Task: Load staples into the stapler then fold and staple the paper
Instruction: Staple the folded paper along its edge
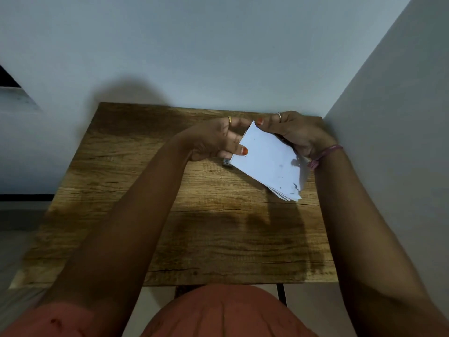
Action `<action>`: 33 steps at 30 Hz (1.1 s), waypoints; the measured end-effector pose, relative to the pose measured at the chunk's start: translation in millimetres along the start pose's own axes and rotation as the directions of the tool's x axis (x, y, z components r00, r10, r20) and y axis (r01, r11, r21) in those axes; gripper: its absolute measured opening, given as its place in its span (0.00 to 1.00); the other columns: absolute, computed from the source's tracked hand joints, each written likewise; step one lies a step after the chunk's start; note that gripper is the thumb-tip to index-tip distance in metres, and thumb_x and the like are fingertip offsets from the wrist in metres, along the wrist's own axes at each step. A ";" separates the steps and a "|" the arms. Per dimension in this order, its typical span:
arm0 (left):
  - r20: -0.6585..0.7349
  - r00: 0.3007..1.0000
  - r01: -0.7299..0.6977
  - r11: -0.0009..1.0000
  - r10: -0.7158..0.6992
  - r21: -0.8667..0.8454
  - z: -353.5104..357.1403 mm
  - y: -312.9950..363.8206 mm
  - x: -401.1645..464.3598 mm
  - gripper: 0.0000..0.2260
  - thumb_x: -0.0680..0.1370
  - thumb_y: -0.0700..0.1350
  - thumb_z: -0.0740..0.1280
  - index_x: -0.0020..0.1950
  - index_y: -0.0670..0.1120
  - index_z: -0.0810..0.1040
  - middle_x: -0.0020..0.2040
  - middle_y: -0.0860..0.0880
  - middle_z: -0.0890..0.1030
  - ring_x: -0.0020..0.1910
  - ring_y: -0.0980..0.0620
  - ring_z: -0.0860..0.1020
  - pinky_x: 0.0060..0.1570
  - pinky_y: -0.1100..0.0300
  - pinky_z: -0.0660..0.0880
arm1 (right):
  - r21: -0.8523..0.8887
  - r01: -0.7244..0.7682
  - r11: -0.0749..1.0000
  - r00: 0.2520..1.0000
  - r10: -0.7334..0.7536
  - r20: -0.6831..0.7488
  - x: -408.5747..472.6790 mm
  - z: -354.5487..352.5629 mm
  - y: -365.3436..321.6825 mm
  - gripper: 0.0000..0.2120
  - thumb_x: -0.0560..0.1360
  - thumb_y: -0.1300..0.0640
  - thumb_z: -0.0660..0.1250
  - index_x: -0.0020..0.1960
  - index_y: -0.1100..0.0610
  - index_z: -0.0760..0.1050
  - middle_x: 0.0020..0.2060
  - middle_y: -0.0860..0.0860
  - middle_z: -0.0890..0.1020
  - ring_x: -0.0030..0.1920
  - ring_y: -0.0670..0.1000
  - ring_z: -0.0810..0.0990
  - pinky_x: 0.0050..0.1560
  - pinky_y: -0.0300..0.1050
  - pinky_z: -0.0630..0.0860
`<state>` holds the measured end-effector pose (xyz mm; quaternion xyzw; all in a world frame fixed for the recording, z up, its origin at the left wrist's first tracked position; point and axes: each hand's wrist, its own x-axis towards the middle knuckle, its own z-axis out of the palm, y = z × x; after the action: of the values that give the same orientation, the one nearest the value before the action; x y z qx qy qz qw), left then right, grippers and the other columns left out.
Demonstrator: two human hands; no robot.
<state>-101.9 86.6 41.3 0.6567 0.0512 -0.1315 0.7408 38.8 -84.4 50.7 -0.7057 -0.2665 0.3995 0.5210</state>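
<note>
A folded stack of white paper (pixel 269 161) is held tilted above the far right part of the wooden table (pixel 170 215). My left hand (pixel 216 139) pinches its left edge with the thumb on top. My right hand (pixel 294 132) grips its far right side, fingers partly behind the sheets. A small metallic piece, apparently the stapler (pixel 227 163), peeks out just under my left hand at the paper's lower left corner; most of it is hidden.
The table stands against a pale wall (pixel 218 57), with another wall (pixel 401 117) close on the right. My orange-clad lap (pixel 223 312) is at the near edge. A dark table leg (pixel 281 294) shows below the front edge.
</note>
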 end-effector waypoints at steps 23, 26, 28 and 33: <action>-0.137 0.990 0.037 0.989 -0.017 0.143 0.2 10.3 -4.7 0.21 0.71 0.31 0.70 0.60 0.46 0.70 0.46 0.44 0.86 0.43 0.47 0.84 0.31 0.60 0.79 | 0.035 0.085 0.996 0.992 -0.082 -0.100 -4.6 14.9 0.0 0.08 0.73 0.53 0.72 0.44 0.58 0.83 0.39 0.56 0.86 0.38 0.54 0.84 0.38 0.45 0.79; -0.108 0.993 0.070 0.981 -0.050 0.183 -1.8 12.7 -4.1 0.20 0.72 0.31 0.70 0.61 0.42 0.71 0.47 0.44 0.85 0.45 0.47 0.84 0.35 0.59 0.81 | 0.039 0.088 0.995 0.990 -0.083 -0.114 -5.8 18.9 -2.0 0.07 0.73 0.56 0.72 0.42 0.61 0.81 0.36 0.55 0.85 0.36 0.52 0.83 0.36 0.42 0.79; -0.063 0.996 0.081 0.976 -0.070 0.200 -4.9 16.5 -5.4 0.20 0.72 0.32 0.70 0.62 0.42 0.71 0.47 0.45 0.85 0.46 0.47 0.84 0.37 0.58 0.81 | 0.052 0.097 0.994 0.988 -0.090 -0.124 -6.9 22.2 -3.6 0.06 0.74 0.58 0.71 0.41 0.61 0.80 0.34 0.53 0.84 0.33 0.50 0.82 0.35 0.40 0.77; -0.142 0.990 0.055 0.976 -0.025 0.211 -2.4 26.4 0.1 0.07 0.74 0.46 0.73 0.49 0.47 0.80 0.31 0.53 0.79 0.29 0.57 0.75 0.30 0.66 0.75 | 0.147 0.117 0.982 0.985 -0.096 -0.144 -9.6 23.8 -6.3 0.06 0.74 0.60 0.70 0.39 0.58 0.78 0.31 0.51 0.82 0.32 0.48 0.79 0.34 0.38 0.75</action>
<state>-94.7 91.7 66.3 0.7393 0.1013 -0.1052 0.6574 13.8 -77.6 56.2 -0.6732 -0.2360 0.3415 0.6120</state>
